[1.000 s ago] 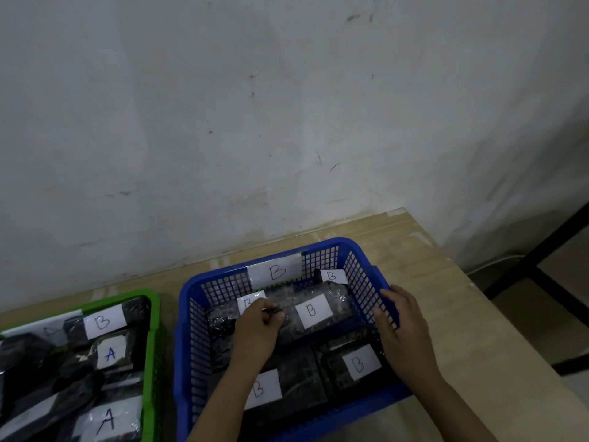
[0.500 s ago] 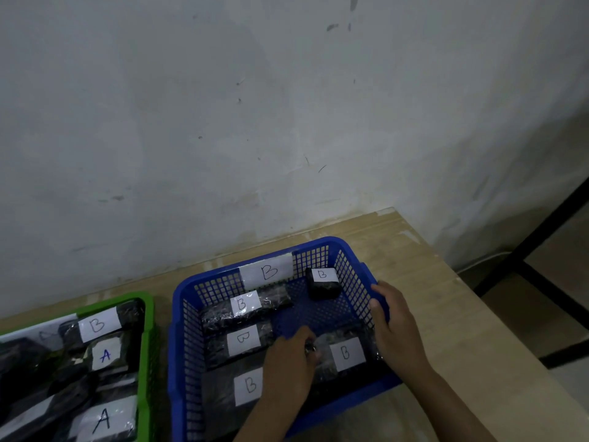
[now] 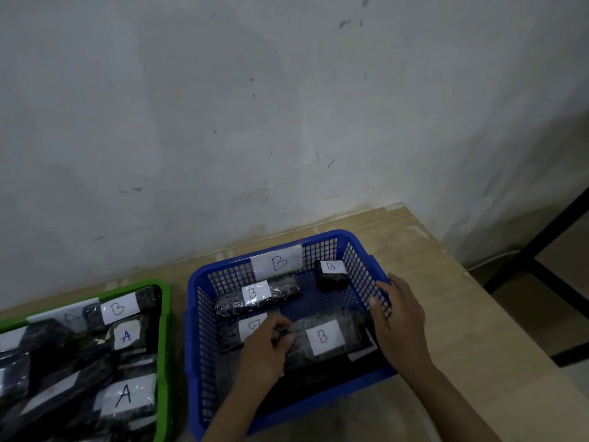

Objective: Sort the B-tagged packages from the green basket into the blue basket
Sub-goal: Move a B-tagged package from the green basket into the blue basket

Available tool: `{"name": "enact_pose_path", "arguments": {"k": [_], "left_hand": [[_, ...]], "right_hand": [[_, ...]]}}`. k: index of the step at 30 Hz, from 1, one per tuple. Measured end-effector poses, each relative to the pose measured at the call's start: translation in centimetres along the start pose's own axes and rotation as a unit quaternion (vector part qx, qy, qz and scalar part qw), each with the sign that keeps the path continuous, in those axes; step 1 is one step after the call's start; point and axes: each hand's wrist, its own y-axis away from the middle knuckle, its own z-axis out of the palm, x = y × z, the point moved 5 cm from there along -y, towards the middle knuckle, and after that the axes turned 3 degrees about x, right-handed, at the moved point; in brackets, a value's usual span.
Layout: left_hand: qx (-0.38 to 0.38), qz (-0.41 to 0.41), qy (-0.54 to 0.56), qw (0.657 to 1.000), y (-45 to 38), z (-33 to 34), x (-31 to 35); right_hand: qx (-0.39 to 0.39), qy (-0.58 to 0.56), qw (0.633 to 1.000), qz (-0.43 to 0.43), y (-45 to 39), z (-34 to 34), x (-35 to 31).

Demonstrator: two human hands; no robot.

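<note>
Inside the blue basket lie 4 visible B-tagged packages, the left hand pinching the large one, right hand gripping the rim, while 1 B-tagged package waits beside it in the green basket.

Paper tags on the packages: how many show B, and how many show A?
B tags, blue basket: 4
B tags, green basket: 1
A tags: 2
Total: 7
</note>
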Motion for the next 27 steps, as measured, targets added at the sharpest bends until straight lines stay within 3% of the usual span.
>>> {"name": "enact_pose_path", "arguments": {"k": [5,12,14,16,18,24,27], "left_hand": [[0.014,-0.011,-0.022,1.0,1.2,-2.6,-1.9],[0.034,0.009,-0.189,0.981,2.5,-4.8,-2.9],[0.028,0.007,-0.302,0.953,2.6,-5.1,-2.9],[0.008,0.004,-0.429,0.903,2.9,-5.0,-2.9],[0.009,0.002,-0.486,0.874,3.1,-4.8,-2.7],[-0.05,0.05,-0.412,0.909,3.3,-2.3,-2.4],[-0.039,0.036,-0.428,0.902,3.4,-2.8,-2.9]], "right_hand": [[-0.012,0.015,1.0,-0.013,2.1,1.5,-1.0],[-0.041,-0.014,0.999,0.014,3.8,2.9,-2.2],[-0.044,-0.008,0.999,0.014,4.0,3.0,-2.5],[-0.045,-0.005,0.999,0.011,4.1,3.0,-2.7],[-0.045,-0.005,0.999,0.007,4.2,2.9,-2.9],[-0.045,0.031,0.998,-0.021,4.4,3.3,-2.6],[-0.039,0.064,0.996,-0.041,4.5,3.6,-2.6]]}}
